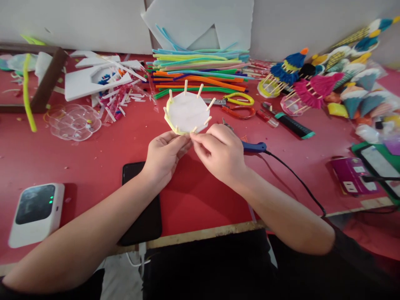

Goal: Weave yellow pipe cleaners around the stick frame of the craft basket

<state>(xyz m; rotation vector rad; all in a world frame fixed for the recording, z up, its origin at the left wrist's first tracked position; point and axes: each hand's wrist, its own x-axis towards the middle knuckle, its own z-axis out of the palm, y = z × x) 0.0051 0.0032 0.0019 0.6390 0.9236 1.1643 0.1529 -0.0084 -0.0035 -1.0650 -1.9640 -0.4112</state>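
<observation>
Above the red table, a white many-sided foam base (186, 111) is held up, with several short wooden sticks standing around its rim. A yellow fuzzy strip, which looks like a pipe cleaner (170, 123), runs along its left and near edge. My left hand (165, 154) grips the base's near edge from below, thumb on the rim. At the same near edge, the thumb and forefinger of my right hand (220, 152) are pinched together by the yellow strip. What lies between those fingertips is mostly hidden.
Pipe cleaners (200, 71) are piled behind the base. Scissors (239, 99), a utility knife (293, 125) and a corded blue tool (254, 147) lie right. Finished crafts (315, 89) stand far right. A clear bead tray (73, 123), phone (140, 216) and white device (36, 214) are left.
</observation>
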